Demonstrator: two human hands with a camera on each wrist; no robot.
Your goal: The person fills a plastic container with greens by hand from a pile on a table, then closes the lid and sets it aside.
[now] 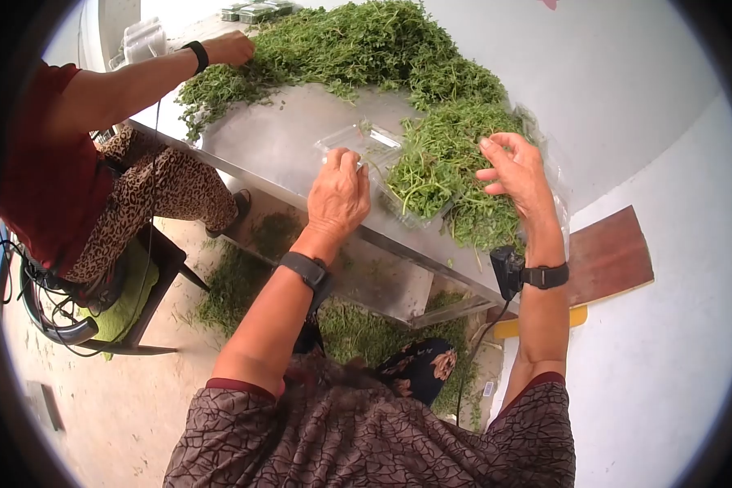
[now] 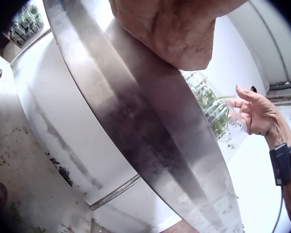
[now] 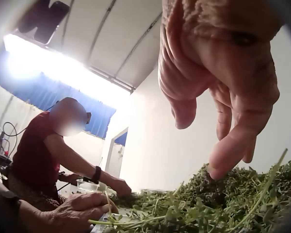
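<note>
My left hand (image 1: 339,195) is over the near side of the metal table (image 1: 268,134), fingers curled at the edge of a clear plastic container (image 1: 333,140) with a white label. Its fingertips are hidden in the left wrist view; the right wrist view shows that hand (image 3: 80,213) low beside the greens. My right hand (image 1: 519,172) hovers over the near right part of a heap of leafy green stems (image 1: 439,150). Its thumb and fingers are apart, loosely bent, with nothing between them. In the right wrist view, the fingers (image 3: 225,153) hang just above the leaves.
Another person (image 1: 37,171) sits at the left, one hand (image 1: 232,49) at the heap's far edge. Filled clear boxes (image 1: 256,11) stand at the back. More greens (image 1: 354,329) lie on the floor beneath the table. A reddish board (image 1: 614,252) leans by the right wall.
</note>
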